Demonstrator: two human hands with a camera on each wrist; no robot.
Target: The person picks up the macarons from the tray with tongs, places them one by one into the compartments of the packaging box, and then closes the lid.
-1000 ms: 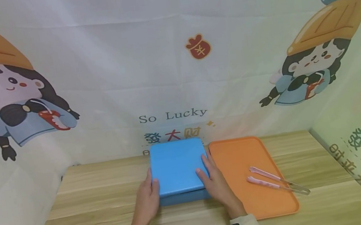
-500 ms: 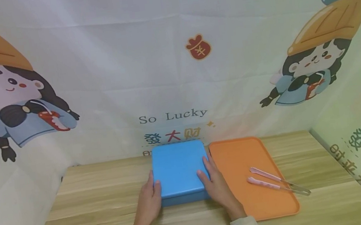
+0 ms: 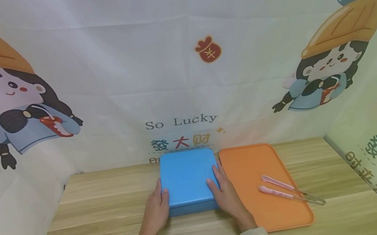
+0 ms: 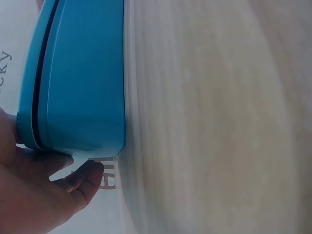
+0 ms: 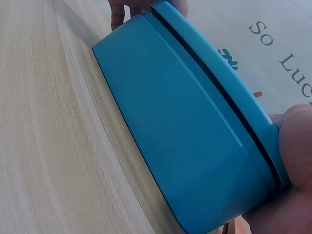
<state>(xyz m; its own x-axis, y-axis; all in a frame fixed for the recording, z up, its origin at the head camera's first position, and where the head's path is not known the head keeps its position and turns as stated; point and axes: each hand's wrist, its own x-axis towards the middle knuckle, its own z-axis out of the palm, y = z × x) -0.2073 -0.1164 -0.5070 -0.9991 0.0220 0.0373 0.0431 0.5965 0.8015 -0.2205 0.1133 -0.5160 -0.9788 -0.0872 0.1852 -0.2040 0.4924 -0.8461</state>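
Observation:
A blue square lid (image 3: 189, 177) lies over a matching blue box (image 3: 196, 207) at the middle of the table's far side. In both wrist views a narrow dark gap shows between the lid's edge and the box (image 5: 180, 126). My left hand (image 3: 156, 208) grips the lid's left side, thumb at the top edge. Below the lid edge, its other fingers lie beside the box wall (image 4: 87, 87). The right hand (image 3: 228, 195) holds the lid's opposite side, its thumb on top; some of its fingers are hidden at the side.
An orange tray (image 3: 253, 204) lies right of the box, close to the right hand. Tongs (image 3: 291, 189) with pink tips rest across the tray's right rim. Behind the wooden table (image 3: 91, 221) hangs a printed white cloth (image 3: 124, 62).
The lid has come down and slightly right over the box, and now sits more evenly along the front edge. Both hands have shifted slightly with it. Tray and tongs stay put.

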